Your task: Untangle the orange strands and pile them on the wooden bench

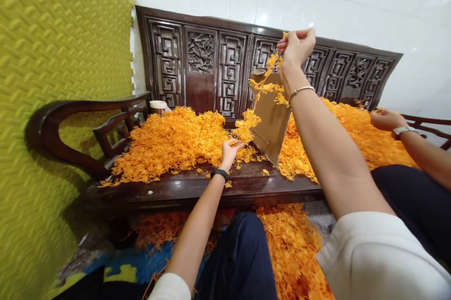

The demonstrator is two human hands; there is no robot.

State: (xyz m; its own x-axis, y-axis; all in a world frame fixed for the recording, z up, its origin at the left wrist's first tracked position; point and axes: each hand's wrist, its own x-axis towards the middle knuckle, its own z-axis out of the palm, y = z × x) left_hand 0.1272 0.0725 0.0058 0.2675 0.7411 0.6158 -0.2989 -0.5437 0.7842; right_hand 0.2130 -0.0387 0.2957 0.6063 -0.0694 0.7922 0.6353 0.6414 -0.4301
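Note:
My right hand [298, 46] is raised, its fingers pinched on the top of a dangling string of small orange spider-shaped pieces [269, 86]. The string hangs down to the left, in front of a piece of brown cardboard [269, 124]. Lower down, my left hand [230, 152] has its fingers closed at the bottom of a clump of the same pieces [246, 124]; its exact hold is partly hidden. Beside it on the dark wooden bench [197, 187] lies a large heap of orange pieces [172, 142].
The cardboard stands upright between the left heap and another orange heap [352, 131]. A co-worker's hand [385, 119] is at that heap's right side. A white cup [158, 106] stands behind the left heap. More orange pieces [292, 243] lie below the bench.

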